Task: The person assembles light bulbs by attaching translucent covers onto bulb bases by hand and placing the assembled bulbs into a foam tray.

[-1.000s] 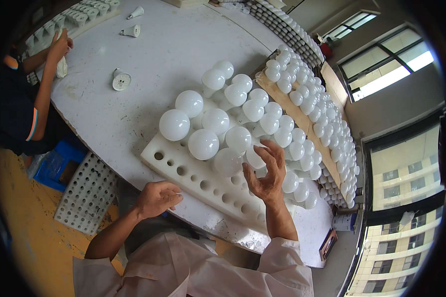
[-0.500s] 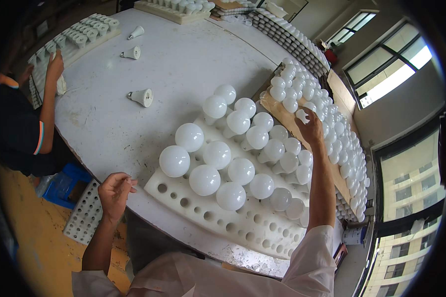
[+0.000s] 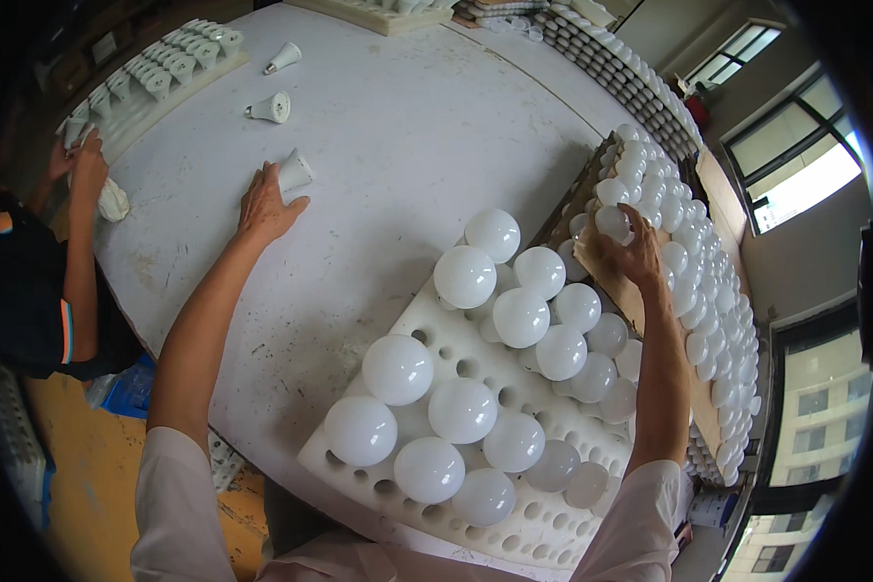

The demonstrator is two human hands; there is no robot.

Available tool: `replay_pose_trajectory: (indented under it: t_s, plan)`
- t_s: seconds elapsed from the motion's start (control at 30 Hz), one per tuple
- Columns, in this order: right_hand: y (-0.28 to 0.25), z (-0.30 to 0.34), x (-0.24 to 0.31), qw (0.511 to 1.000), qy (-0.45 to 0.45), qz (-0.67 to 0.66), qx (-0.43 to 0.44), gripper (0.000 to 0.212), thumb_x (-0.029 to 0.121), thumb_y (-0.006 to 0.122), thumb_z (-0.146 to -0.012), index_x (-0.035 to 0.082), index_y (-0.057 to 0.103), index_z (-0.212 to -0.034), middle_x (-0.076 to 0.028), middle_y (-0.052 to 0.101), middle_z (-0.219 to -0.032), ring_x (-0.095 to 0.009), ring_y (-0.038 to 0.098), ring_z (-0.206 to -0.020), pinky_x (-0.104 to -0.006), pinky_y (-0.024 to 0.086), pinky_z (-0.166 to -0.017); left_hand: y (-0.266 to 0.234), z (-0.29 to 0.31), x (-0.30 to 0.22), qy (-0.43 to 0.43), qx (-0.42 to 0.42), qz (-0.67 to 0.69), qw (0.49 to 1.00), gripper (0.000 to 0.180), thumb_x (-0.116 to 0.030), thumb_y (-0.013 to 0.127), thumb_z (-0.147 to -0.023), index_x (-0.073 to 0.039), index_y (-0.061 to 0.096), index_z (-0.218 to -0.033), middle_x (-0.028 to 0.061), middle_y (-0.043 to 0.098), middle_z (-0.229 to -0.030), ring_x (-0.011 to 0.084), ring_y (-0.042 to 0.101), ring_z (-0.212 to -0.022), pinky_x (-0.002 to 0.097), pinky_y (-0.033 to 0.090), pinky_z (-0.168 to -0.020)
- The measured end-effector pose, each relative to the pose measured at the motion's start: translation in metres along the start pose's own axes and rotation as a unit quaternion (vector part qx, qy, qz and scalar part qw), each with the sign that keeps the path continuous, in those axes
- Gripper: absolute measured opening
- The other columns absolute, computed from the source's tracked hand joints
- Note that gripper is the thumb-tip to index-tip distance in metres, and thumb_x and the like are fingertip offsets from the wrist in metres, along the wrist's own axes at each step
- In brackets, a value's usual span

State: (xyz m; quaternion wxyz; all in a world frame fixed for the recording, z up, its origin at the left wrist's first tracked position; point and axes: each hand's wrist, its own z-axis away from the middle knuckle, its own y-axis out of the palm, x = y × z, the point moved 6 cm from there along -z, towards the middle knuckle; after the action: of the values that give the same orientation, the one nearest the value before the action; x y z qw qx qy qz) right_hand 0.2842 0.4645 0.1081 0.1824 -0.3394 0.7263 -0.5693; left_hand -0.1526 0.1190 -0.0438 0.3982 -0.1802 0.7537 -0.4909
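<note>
My left hand (image 3: 268, 207) is stretched out over the table, fingers closed around the narrow end of a white bulb base (image 3: 297, 171), thumb spread to the side. The base tilts, its wide rim toward the upper right. At the right, my right hand (image 3: 636, 248) has its fingers curled round a white round bulb cover (image 3: 612, 222), at the edge of a stack of similar covers (image 3: 694, 238). Between my arms lies a white foam rack (image 3: 359, 477) with rows of holes. Several globe covers (image 3: 461, 410) stand in it.
Two more bulb bases (image 3: 270, 108) (image 3: 283, 58) lie farther up the table (image 3: 378, 126). A co-worker's hands (image 3: 87, 167) are by a tray of bulb bases (image 3: 179, 82) at the left. Cardboard (image 3: 606, 276) edges the stack. Another tall stack (image 3: 621, 73) stands at the back right.
My left hand has moved from the table's near edge up to the nearest bulb base, which has tilted. My right hand stays at the stack, now around a cover. The view has shifted.
</note>
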Motion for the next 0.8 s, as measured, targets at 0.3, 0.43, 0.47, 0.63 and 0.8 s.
replay_pose_trajectory:
  t_s: [0.3,0.43,0.47,0.63,0.8]
  plan:
    - [-0.001,0.003,-0.025,0.995,0.057,-0.066,0.052,0.071,0.035,0.074,-0.071,0.009,0.046,-0.131,-0.019,0.061,-0.113,-0.035,0.061,-0.1,-0.041,0.048,-0.089,0.027,-0.038,0.001,-0.011,0.011,0.056,0.998,0.047,-0.028,0.07,-0.08,0.0,0.054,-0.113,0.0206,0.062,-0.107,0.0383,0.059,-0.1,0.044,0.048,-0.085]
    - [0.0,-0.005,-0.011,0.995,0.079,-0.011,0.06,0.07,0.038,0.073,-0.073,0.008,0.048,-0.13,-0.021,0.059,-0.118,-0.036,0.059,-0.108,-0.0426,0.046,-0.092,0.011,0.004,-0.018,-0.015,0.007,0.143,0.99,0.044,-0.028,0.069,-0.082,0.001,0.055,-0.112,0.0188,0.064,-0.1,0.0333,0.062,-0.092,0.041,0.049,-0.081]
    - [0.0,-0.003,-0.012,0.995,0.078,-0.014,0.055,0.07,0.038,0.073,-0.073,0.008,0.048,-0.13,-0.021,0.059,-0.118,-0.036,0.059,-0.108,-0.0426,0.046,-0.092,0.003,0.02,-0.018,-0.03,0.02,0.191,0.981,0.044,-0.028,0.068,-0.082,0.001,0.056,-0.113,0.0174,0.065,-0.098,0.0299,0.063,-0.089,0.0393,0.05,-0.08]
    - [-0.017,0.021,-0.018,0.997,0.08,0.013,-0.005,0.066,0.037,0.073,-0.073,0.008,0.049,-0.127,-0.021,0.059,-0.117,-0.036,0.058,-0.107,-0.0436,0.045,-0.092,-0.029,0.117,0.013,-0.08,0.048,0.49,0.866,0.036,-0.022,0.063,-0.089,0.002,0.056,-0.115,0.0116,0.064,-0.099,0.0201,0.065,-0.087,0.0335,0.051,-0.073]
    - [-0.061,0.056,-0.018,0.994,0.056,0.051,-0.073,0.07,0.037,0.074,-0.072,0.008,0.047,-0.13,-0.021,0.059,-0.115,-0.032,0.061,-0.102,-0.0413,0.049,-0.086,-0.06,0.216,0.033,-0.098,0.044,0.633,0.766,0.036,-0.013,0.058,-0.09,0.004,0.05,-0.121,0.0166,0.063,-0.11,0.0208,0.066,-0.092,0.0334,0.052,-0.072]
